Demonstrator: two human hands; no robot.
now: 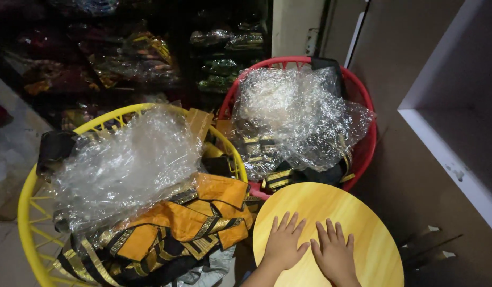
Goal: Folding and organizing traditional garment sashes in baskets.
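My left hand point(284, 243) and my right hand point(334, 251) lie flat, fingers spread, side by side on a small round yellow wooden tabletop point(363, 212) at the bottom middle. Neither hand holds anything. To the left stands a yellow plastic basket point(30, 212) filled with orange and black cloth with gold trim point(187, 223) under crumpled clear plastic wrap point(123, 165). Behind the tabletop stands a red plastic basket point(365, 146) holding black and gold cloth point(280, 178) under more crumpled clear plastic point(294, 114).
A white shelf unit point(448, 154) rises on the right against a brown wall. Dark shelves with bagged folded cloth point(134, 58) fill the background at the top left. Pale floor shows at the far left.
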